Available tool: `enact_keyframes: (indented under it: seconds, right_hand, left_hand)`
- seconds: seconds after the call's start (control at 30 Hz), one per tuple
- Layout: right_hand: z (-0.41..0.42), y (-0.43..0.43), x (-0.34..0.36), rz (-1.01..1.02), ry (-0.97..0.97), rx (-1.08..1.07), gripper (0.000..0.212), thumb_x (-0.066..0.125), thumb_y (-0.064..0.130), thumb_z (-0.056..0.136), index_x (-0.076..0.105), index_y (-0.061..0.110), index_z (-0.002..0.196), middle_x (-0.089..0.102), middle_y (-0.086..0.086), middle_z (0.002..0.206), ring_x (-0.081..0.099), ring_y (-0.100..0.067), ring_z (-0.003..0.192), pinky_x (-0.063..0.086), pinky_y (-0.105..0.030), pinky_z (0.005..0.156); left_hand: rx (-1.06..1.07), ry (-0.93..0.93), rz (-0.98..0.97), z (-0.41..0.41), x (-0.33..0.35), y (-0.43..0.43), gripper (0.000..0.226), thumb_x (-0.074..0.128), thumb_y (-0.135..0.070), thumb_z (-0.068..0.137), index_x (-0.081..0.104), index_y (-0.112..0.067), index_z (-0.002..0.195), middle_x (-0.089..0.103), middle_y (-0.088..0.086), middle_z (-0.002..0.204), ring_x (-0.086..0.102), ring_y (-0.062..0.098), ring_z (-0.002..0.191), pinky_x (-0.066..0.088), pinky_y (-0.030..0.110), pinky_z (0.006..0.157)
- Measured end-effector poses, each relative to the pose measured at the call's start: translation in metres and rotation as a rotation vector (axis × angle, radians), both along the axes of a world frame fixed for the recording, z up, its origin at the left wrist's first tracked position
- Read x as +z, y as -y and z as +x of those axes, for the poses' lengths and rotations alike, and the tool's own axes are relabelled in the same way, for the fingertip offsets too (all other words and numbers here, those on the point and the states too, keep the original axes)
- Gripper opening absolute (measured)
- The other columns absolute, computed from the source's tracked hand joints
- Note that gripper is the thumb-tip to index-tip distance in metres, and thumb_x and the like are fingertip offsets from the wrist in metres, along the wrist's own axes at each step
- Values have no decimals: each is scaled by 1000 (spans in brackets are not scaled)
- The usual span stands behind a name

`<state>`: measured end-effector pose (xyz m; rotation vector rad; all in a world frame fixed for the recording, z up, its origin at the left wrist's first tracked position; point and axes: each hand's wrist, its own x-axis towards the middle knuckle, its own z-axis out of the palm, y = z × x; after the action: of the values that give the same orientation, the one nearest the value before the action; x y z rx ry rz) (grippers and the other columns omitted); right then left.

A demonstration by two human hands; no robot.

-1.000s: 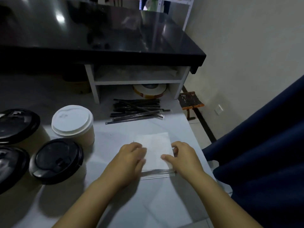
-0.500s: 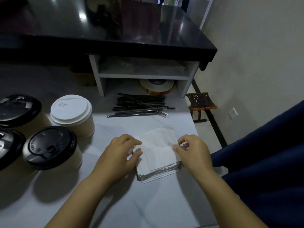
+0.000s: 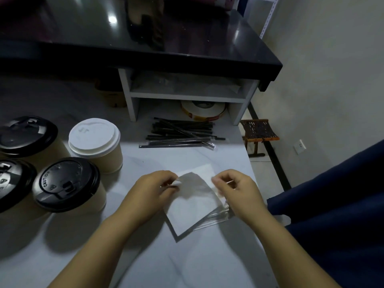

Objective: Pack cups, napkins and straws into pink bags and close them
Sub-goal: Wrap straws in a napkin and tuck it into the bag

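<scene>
The stack of square white paper napkins (image 3: 214, 219) lies close to the right edge of the pale marble-patterned counter (image 3: 187, 265). Bare surface spreads in front of it and to its left, up to the tan paper cups with black lids (image 3: 66, 183). Black wrapped straws (image 3: 182, 134) lie well behind. The left hand (image 3: 151, 194) has a tight grip, pinching the left corner of the lifted top napkin (image 3: 195, 188). The right hand (image 3: 234, 190), fingers curled, pinches its right edge.
</scene>
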<state>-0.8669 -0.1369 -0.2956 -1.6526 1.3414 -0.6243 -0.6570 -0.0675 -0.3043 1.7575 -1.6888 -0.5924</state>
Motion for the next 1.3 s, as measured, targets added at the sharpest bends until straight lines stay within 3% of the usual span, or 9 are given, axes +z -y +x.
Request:
enact_keyframes:
  seconds: [0.17, 0.47, 0.6, 0.73, 0.8, 0.9, 1.07, 1.2, 1.3]
  right_hand:
    - [1, 8, -15, 118, -210, -41, 29, 74, 30, 78, 57, 25, 101, 58, 7, 82, 59, -7, 76, 46, -21, 65]
    - [-3, 9, -17, 47, -232, -99, 15, 75, 24, 76, 62, 25, 71, 65, 6, 79, 61, -10, 71, 46, -22, 55]
    - [-4, 7, -8, -133, -180, -67, 20, 74, 21, 78, 60, 25, 64, 60, 7, 72, 56, -3, 63, 43, -13, 53]
    - [-1, 8, 6, 52, 42, 64, 13, 74, 16, 78, 67, 23, 69, 65, 6, 65, 57, -7, 53, 50, -22, 43]
    - [3, 13, 9, 92, 27, 113, 7, 75, 16, 77, 69, 17, 73, 68, -2, 71, 63, -19, 61, 54, -33, 54]
    - [10, 26, 9, 104, 8, 140, 6, 72, 22, 80, 70, 19, 75, 70, -2, 73, 61, -12, 59, 54, -29, 62]
    - [32, 66, 4, -209, -281, 153, 11, 64, 31, 86, 67, 24, 94, 64, 13, 86, 58, -3, 75, 51, -26, 71]
    - [63, 98, 4, -500, -542, 359, 37, 61, 27, 90, 57, 16, 125, 56, -1, 119, 48, -22, 110, 45, -38, 89]
    - [81, 115, 3, -579, -725, 473, 44, 58, 29, 91, 51, 17, 132, 49, -4, 126, 39, -27, 114, 41, -38, 89]
  left_hand:
    - [-49, -86, 70, 9, 1, -3, 12, 67, -9, 79, 68, -21, 83, 66, -15, 79, 58, -2, 77, 41, 8, 68]
    - [-71, -55, 30, 9, 3, -4, 10, 71, -19, 77, 66, -25, 82, 61, -21, 72, 55, -1, 72, 37, 8, 65]
    - [-62, 15, -49, 5, 0, -2, 6, 71, -23, 78, 67, -26, 82, 54, -14, 98, 45, 4, 88, 32, 9, 74]
    - [-42, 45, -47, 5, 1, 2, 5, 69, -29, 79, 68, -29, 83, 42, -17, 126, 31, 12, 110, 27, 24, 90]
    - [-78, 32, -43, 7, 3, 7, 4, 69, -25, 80, 66, -27, 83, 54, -18, 114, 43, 9, 108, 33, 29, 91]
    - [-58, -47, -15, 10, 4, 11, 19, 70, -15, 79, 61, -32, 77, 61, -24, 79, 56, -7, 81, 39, 10, 73]
    - [65, -97, 66, 18, -3, 10, 32, 73, -23, 75, 58, -41, 98, 64, -21, 84, 57, -5, 82, 38, 3, 72]
    - [141, -98, 118, 24, -6, 13, 51, 74, -29, 74, 51, -40, 118, 59, -20, 74, 53, -11, 77, 36, 1, 66]
    - [165, -68, 150, 27, -7, 14, 47, 74, -35, 71, 56, -37, 114, 59, -18, 75, 53, -9, 72, 36, 2, 64]
